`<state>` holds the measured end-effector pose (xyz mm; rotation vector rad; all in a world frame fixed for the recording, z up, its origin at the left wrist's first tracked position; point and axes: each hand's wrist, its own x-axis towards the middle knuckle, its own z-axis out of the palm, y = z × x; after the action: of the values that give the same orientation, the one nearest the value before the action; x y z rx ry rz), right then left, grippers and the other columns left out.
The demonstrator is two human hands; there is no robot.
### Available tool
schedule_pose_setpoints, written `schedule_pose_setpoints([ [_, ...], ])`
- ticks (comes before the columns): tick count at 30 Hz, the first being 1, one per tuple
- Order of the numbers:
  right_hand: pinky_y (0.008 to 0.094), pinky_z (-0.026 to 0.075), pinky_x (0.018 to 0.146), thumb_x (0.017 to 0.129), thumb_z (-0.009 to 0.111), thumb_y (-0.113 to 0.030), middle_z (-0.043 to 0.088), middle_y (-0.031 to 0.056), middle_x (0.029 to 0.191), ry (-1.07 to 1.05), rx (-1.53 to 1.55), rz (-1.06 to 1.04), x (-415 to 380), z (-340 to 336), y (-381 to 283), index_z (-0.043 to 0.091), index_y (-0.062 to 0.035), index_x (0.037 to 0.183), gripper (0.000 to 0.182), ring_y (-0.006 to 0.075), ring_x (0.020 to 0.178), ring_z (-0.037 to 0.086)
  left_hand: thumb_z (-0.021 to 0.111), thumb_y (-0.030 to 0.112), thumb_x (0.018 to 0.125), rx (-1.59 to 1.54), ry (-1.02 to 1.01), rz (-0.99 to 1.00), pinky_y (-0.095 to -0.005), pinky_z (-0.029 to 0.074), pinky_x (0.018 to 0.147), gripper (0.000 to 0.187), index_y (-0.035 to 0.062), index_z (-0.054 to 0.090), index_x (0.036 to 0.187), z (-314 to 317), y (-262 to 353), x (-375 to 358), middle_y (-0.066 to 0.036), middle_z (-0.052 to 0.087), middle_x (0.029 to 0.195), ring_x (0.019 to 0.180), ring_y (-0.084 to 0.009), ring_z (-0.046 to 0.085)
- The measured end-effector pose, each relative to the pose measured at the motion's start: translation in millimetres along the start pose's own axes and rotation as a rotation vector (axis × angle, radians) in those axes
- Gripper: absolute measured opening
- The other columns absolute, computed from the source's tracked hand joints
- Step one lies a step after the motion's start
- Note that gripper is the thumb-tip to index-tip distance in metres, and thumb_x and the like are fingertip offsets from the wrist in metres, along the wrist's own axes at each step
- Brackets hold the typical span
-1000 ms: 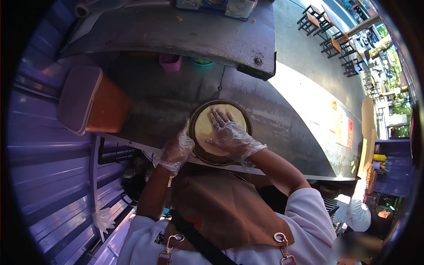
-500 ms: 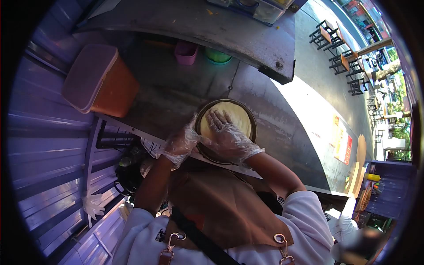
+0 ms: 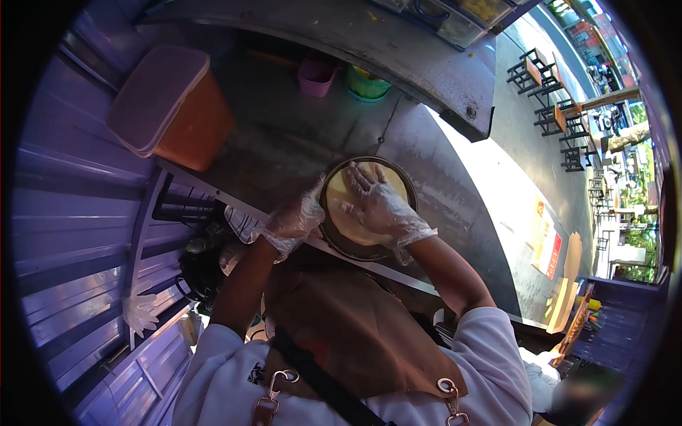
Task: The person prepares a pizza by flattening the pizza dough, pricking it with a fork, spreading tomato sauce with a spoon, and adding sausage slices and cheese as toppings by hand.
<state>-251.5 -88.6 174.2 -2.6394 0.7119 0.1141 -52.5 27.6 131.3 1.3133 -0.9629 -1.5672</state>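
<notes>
A round dark pan (image 3: pixel 359 255) stands on the metal counter near its front edge. Inside it lies a pale, flat disc of dough (image 3: pixel 353 226). My right hand (image 3: pixel 380 207), in a clear plastic glove, rests flat on the dough with its fingers stretched out. Also gloved, my left hand (image 3: pixel 298 216) grips the pan's left rim; part of its fingers is hidden by the glove and the rim.
An orange lidded tub (image 3: pixel 195 131) stands left on the counter (image 3: pixel 284 156). Under the raised shelf (image 3: pixel 341 35) are a pink container (image 3: pixel 316 78) and a green bowl (image 3: pixel 368 85). Cardboard (image 3: pixel 565 291) lies at the right end. Another person's sleeve (image 3: pixel 541 383) shows lower right.
My right hand has shifted slightly across the dough, uncovering more of its lower left part. My left hand stays at the rim. The whole view has tilted a little.
</notes>
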Motion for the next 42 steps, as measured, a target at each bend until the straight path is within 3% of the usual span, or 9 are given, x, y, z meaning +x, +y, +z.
schedule_pose_setpoints([
  [6,0.0533,0.008,0.124,0.100,0.041,-0.055,0.027,0.0268,0.160,-0.113,-0.039,-0.177,-21,23,-39,0.027,0.0082,0.152,0.083,0.0371,0.152,0.020,0.061,0.003,0.093,-0.234,-0.044,-0.057,-0.0264,0.058,0.067,0.072,0.0069,0.027,0.157,-12,-18,2,-0.010,0.062,0.126,0.090,-0.0106,0.066],
  [9,0.0532,0.009,0.124,0.100,0.041,-0.055,0.027,0.0265,0.159,-0.168,-0.009,-0.251,-10,24,-23,0.028,0.0079,0.152,0.083,0.0369,0.151,0.021,0.061,0.003,0.094,-0.137,-0.091,0.398,-0.0263,0.058,0.065,0.070,0.0072,0.029,0.156,-14,-42,16,-0.008,0.062,0.129,0.089,-0.0099,0.066],
  [12,0.0525,0.011,0.124,0.102,0.040,-0.052,0.033,0.0234,0.158,0.024,-0.025,-0.153,2,18,-13,0.036,0.0065,0.149,0.076,0.0342,0.150,0.027,0.061,0.006,0.094,0.244,0.038,0.007,-0.0253,0.057,0.062,0.068,0.0082,0.031,0.156,0,18,-7,-0.006,0.063,0.125,0.084,-0.0089,0.065],
  [14,0.0511,0.013,0.124,0.102,0.042,-0.047,0.035,0.0234,0.157,0.005,-0.018,-0.138,4,17,-11,0.037,0.0059,0.149,0.071,0.0343,0.149,0.029,0.061,0.007,0.095,-0.493,-0.069,-0.135,-0.0235,0.056,0.059,0.067,0.0089,0.032,0.155,-6,-7,3,-0.005,0.062,0.127,0.081,-0.0073,0.064],
  [21,0.0455,0.023,0.123,0.102,0.050,-0.035,0.043,0.0224,0.153,0.069,-0.044,-0.269,14,12,49,0.044,0.0019,0.146,0.058,0.0343,0.146,0.035,0.061,0.009,0.095,-0.649,-0.112,-0.074,-0.0217,0.055,0.057,0.069,0.0093,0.030,0.157,-8,-23,2,-0.006,0.061,0.128,0.079,-0.0066,0.064],
  [27,0.0539,0.016,0.123,0.097,0.047,-0.059,0.038,0.0205,0.156,-0.033,-0.164,-0.273,-29,0,-5,0.038,0.0043,0.149,0.083,0.0323,0.148,0.031,0.059,0.003,0.095,-0.119,-0.052,-0.111,-0.0240,0.056,0.059,0.073,0.0070,0.024,0.159,-11,-4,-2,-0.011,0.055,0.140,0.075,-0.0075,0.062],
  [36,0.0562,0.011,0.123,0.098,0.040,-0.065,0.035,0.0198,0.158,-0.252,-0.074,-0.364,-38,11,-24,0.035,0.0000,0.152,0.084,0.0303,0.150,0.027,0.056,0.007,0.097,0.146,0.032,0.122,-0.0328,0.059,0.082,0.065,0.0035,0.028,0.156,-11,-31,5,-0.014,0.055,0.141,0.109,-0.0173,0.063],
  [39,0.0566,0.011,0.123,0.098,0.040,-0.065,0.034,0.0207,0.159,-0.206,-0.041,-0.322,-33,15,-31,0.034,0.0006,0.153,0.086,0.0316,0.150,0.027,0.057,0.009,0.098,-0.008,-0.046,0.012,-0.0371,0.055,0.096,0.066,0.0037,0.027,0.156,-19,-47,13,-0.015,0.052,0.144,0.120,-0.0185,0.058],
  [42,0.0568,0.010,0.123,0.098,0.040,-0.063,0.033,0.0215,0.159,-0.199,-0.050,-0.292,-26,15,-31,0.033,0.0016,0.153,0.085,0.0328,0.150,0.027,0.064,0.012,0.095,-0.812,-0.333,0.038,-0.0389,0.055,0.096,0.069,0.0037,0.030,0.155,-30,-86,26,-0.015,0.053,0.143,0.121,-0.0196,0.059],
])
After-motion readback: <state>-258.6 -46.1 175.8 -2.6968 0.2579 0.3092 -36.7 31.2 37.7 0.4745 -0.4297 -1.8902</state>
